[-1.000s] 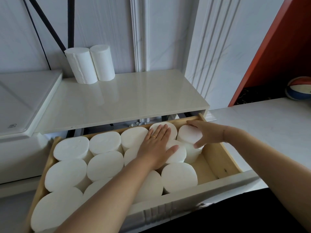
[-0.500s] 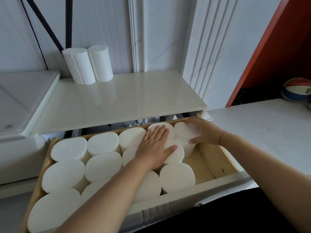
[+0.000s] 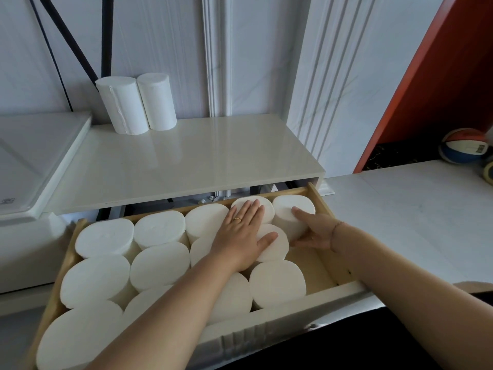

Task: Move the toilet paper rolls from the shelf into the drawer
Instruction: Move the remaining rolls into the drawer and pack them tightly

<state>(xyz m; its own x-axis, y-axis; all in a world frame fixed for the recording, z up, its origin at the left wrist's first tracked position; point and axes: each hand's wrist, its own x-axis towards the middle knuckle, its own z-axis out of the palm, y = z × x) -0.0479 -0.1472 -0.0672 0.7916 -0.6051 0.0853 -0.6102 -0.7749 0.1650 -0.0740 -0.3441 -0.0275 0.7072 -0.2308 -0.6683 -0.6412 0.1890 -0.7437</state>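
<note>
**Drawer nearly full as a roll is wedged into its corner**

Head view: At the back right corner of the open drawer, a person's right hand grips the corner roll. Its fingers curl round the roll's near side, apparently to seat it upright against the wooden wall. The left hand lies flat with its fingers straight. It presses on the tops of the packed rolls just left of that corner, probably to stop them shifting as the roll squeezes in. A bare strip of drawer floor shows along the right wall, in front of the corner roll.

Above and behind the drawer, the shelf carries two rolls, upright and touching, at its back left and not yet moved. The shelf overhangs the drawer's back edge, so clearance there looks tight. A white panel sits above the drawer to its left, and a ball lies well off to its right.
</note>
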